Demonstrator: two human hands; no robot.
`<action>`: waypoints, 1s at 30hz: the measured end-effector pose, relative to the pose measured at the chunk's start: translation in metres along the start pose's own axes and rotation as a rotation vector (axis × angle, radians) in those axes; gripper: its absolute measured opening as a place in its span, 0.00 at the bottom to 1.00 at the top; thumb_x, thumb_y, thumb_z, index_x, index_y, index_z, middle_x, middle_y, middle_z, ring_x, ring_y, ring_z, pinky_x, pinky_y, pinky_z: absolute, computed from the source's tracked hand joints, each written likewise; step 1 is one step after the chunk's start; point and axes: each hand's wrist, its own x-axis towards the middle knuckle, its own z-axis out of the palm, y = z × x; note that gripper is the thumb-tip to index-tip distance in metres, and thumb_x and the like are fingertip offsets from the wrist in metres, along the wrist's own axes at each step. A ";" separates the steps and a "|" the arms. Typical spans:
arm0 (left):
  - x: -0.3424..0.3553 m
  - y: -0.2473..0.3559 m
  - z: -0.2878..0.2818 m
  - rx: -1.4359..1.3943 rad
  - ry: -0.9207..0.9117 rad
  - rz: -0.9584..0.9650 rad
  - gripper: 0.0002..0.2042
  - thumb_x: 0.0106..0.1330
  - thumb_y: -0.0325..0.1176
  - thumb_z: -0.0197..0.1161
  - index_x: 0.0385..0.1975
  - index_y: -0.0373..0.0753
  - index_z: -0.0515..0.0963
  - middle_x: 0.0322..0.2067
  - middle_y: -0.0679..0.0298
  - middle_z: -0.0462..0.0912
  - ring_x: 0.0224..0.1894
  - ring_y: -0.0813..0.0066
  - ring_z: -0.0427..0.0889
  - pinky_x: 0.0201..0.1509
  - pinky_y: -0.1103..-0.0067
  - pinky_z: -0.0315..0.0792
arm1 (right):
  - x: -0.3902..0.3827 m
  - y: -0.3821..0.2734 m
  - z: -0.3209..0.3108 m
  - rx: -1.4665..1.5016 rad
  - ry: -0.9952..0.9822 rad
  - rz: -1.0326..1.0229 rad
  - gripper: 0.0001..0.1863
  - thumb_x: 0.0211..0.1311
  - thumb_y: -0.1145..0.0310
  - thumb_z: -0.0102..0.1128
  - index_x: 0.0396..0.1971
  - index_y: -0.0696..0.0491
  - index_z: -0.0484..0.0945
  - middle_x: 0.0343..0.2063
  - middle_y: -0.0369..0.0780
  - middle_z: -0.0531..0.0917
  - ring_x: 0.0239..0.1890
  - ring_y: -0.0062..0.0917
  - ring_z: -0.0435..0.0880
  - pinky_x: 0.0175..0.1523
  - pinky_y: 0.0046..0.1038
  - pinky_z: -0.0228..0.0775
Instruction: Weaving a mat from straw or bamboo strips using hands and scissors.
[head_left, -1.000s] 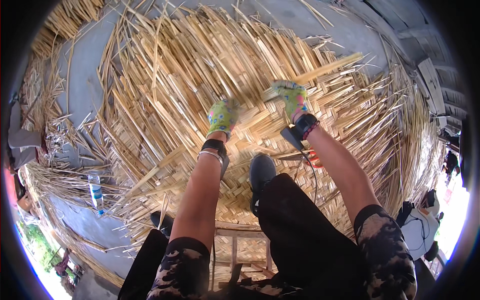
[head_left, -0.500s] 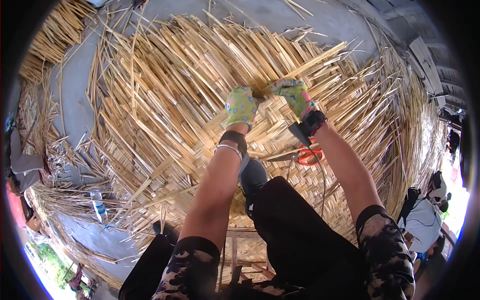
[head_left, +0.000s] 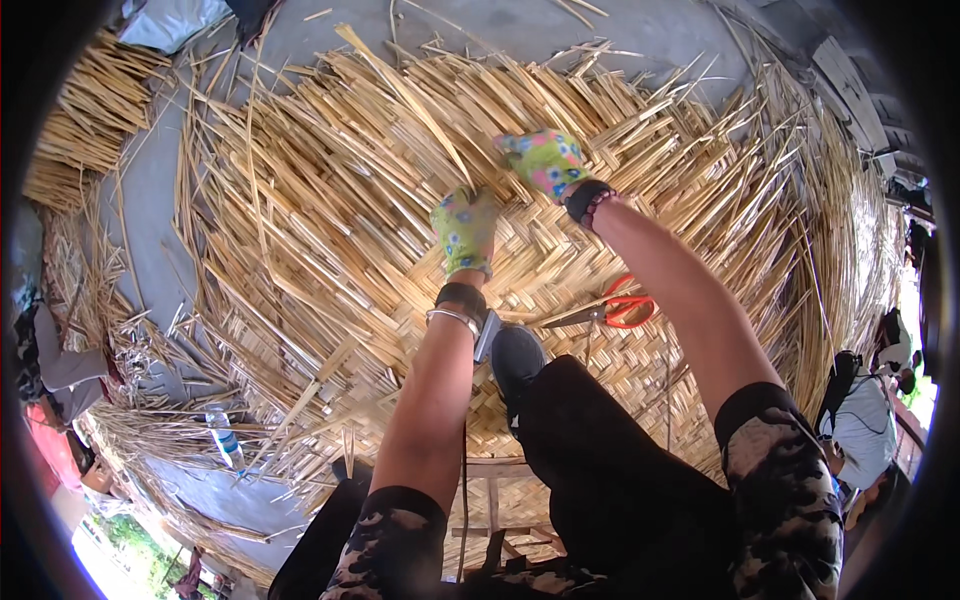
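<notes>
A broad mat (head_left: pixel 560 330) of split straw-coloured reeds lies below me, woven in a diagonal pattern near my feet, with loose strip ends fanning out beyond. My left hand (head_left: pixel 465 232), in a flowered yellow-green glove, is closed at the edge of the woven part. From its fingers a pale reed strip (head_left: pixel 405 95) rises toward the far left. My right hand (head_left: pixel 548 162), gloved alike, hovers farther out over the loose ends, fingers stretched leftward and slightly blurred; nothing shows in them. Red-handled scissors (head_left: pixel 628 310) rest on the weave below my right forearm.
My shoe (head_left: pixel 517 362) presses on the mat. A clear plastic bottle (head_left: pixel 225 440) lies among scraps at the left. Reed bundles (head_left: pixel 85 130) lie at the far left. Bent reeds (head_left: pixel 850 230) curve up along the right side. Another person's leg (head_left: pixel 65 355) shows at the left edge.
The reed strip that pointed far right from my hands now leans far left from my left hand. My right hand has moved away and left; my left hand has come slightly nearer.
</notes>
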 end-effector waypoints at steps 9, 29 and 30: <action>-0.009 0.009 0.014 -0.497 0.015 -0.298 0.09 0.51 0.30 0.59 0.12 0.38 0.72 0.12 0.73 0.68 0.13 0.87 0.63 0.11 0.85 0.55 | 0.042 0.022 0.027 -0.411 -0.198 -0.582 0.08 0.46 0.65 0.51 0.22 0.52 0.78 0.22 0.43 0.78 0.25 0.35 0.77 0.28 0.34 0.68; 0.013 0.017 0.001 0.015 -0.406 0.093 0.15 0.53 0.44 0.50 0.31 0.39 0.75 0.30 0.54 0.77 0.35 0.54 0.75 0.37 0.66 0.68 | 0.003 0.018 -0.034 0.472 -0.431 -0.012 0.19 0.56 0.70 0.51 0.48 0.59 0.67 0.42 0.42 0.76 0.43 0.20 0.75 0.44 0.20 0.69; 0.015 0.008 0.004 0.013 -0.434 0.138 0.15 0.53 0.43 0.50 0.31 0.39 0.74 0.30 0.53 0.77 0.36 0.54 0.75 0.38 0.66 0.68 | -0.002 0.032 -0.018 0.869 -0.209 0.014 0.13 0.53 0.74 0.52 0.39 0.60 0.73 0.39 0.41 0.78 0.40 0.21 0.77 0.40 0.18 0.70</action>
